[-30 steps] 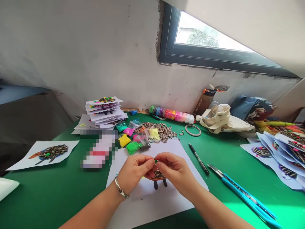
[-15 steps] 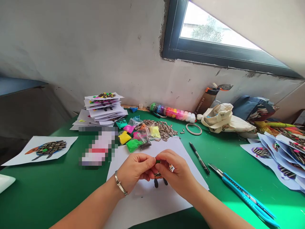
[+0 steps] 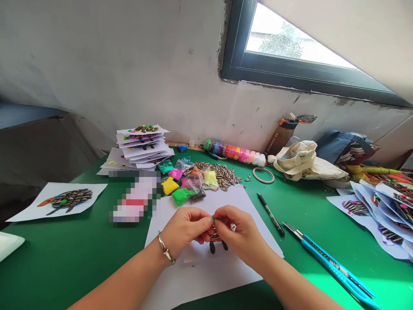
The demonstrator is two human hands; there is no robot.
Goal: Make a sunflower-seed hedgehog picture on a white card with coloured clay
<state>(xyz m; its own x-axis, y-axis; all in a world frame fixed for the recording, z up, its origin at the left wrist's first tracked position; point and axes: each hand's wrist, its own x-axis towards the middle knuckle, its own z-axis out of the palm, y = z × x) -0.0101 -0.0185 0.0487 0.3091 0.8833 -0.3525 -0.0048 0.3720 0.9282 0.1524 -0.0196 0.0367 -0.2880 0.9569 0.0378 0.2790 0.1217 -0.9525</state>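
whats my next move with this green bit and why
Probably press the green clay piece onto the seed figure just below it, since your left hand and right hand pinch it directly above the seeds.

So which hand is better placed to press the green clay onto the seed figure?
Probably the right hand: its fingertips hold the green clay over the seed figure, while the left hand sits further aside.
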